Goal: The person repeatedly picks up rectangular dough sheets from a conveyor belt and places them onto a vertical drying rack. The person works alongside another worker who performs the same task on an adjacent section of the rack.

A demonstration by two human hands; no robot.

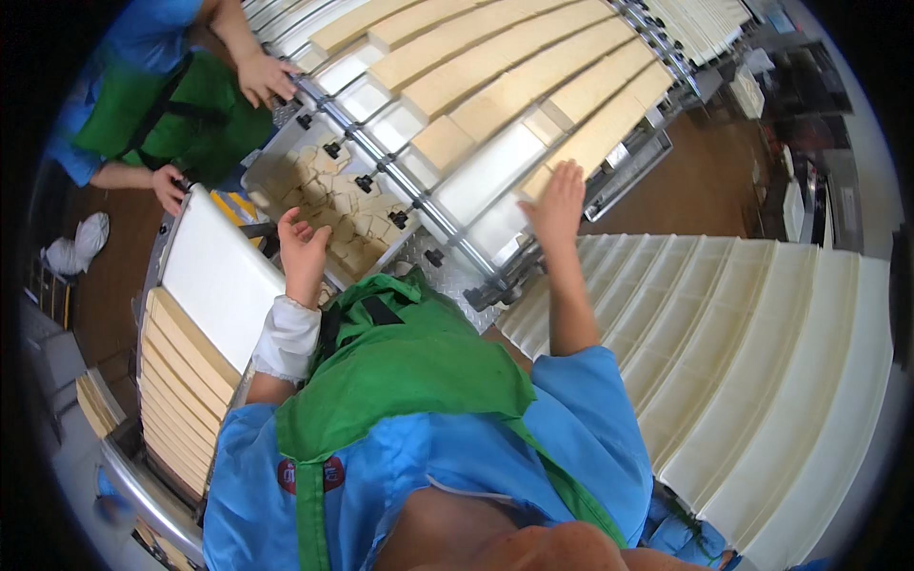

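Observation:
Rows of long pale-yellow blocks (493, 100) lie in white lanes of a conveyor with a metal rod and black knobs (385, 168) along its edge. My right hand (560, 203) lies flat, fingers extended, on the near end of the outermost row. My left hand (303, 250) is raised with its fingers curled and apart, nothing visible in it, above the near edge of a grey bin (396, 250). Flat, irregular pale pieces (343, 200) fill that bin beneath the conveyor's end. A white sleeve cover is on my left forearm.
A co-worker in a green apron (186, 114) stands at upper left, one hand on the conveyor's edge, the other on a white belt (214, 257). Pale strips (186, 371) lie along that belt. Ribbed cream-coloured trays (735, 357) stand at right. White bags (78, 243) lie on the brown floor.

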